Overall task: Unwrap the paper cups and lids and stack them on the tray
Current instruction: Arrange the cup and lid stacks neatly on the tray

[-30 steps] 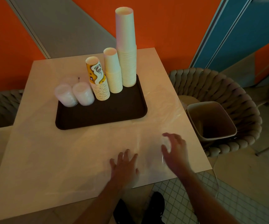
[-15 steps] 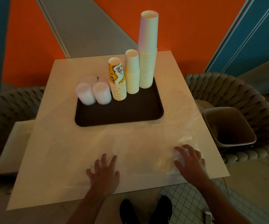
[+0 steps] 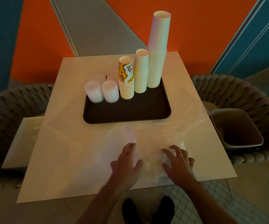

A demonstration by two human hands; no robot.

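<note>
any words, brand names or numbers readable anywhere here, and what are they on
No readable text in this view.
Printed cup stack: the top cup has a yellow, white and brown picture, with no legible words.
Plain cup stacks: blank.
Lid stacks: no marking visible.
Tray and bin: no label visible.

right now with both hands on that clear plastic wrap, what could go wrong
1. The tallest cup stack is narrow and stands near the tray edge; a tug on the clear wrap, which seems to reach toward the tray, might topple it.
2. The wrap is hard to see under the left hand and right hand, so pieces could stay on the table instead of reaching the bin.
</note>
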